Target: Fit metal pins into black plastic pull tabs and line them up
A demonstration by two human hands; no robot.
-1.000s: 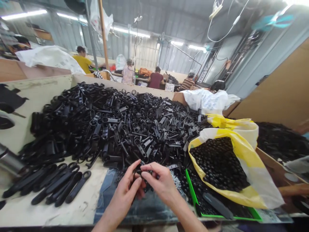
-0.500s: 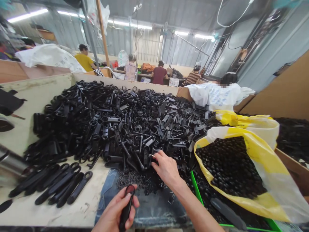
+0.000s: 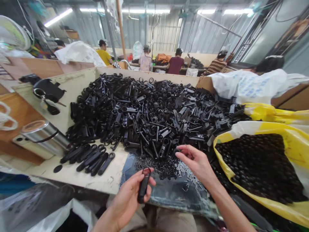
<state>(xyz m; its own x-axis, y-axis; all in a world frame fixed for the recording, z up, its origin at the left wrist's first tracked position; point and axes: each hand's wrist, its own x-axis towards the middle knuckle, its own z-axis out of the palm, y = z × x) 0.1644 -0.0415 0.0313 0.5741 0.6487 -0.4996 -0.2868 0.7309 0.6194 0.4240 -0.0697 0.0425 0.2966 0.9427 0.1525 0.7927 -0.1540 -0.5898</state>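
Observation:
My left hand (image 3: 130,190) is closed round a black plastic handle (image 3: 144,187), its ring end pointing up. Between the thumb and forefinger of my right hand (image 3: 194,159) is a small black part (image 3: 177,150); its exact shape is hard to make out. That hand hovers at the front edge of a big heap of black plastic parts (image 3: 149,112). Below it, small silver pins (image 3: 189,174) and little black pieces (image 3: 169,170) lie scattered on a blue cloth (image 3: 169,190). To the left, several similar black handles (image 3: 94,161) rest in a row on the pale board.
At right stands a yellow and white sack (image 3: 224,164) full of small black pieces. A steel flask (image 3: 45,135) and a key ring (image 3: 40,93) are on the left. Pale boards (image 3: 79,79) wall in the heap. Several people sit working farther back.
The view has swung left and down. My right hand has drawn back from the heap and now pinches a small black part. My left hand still holds the handle.

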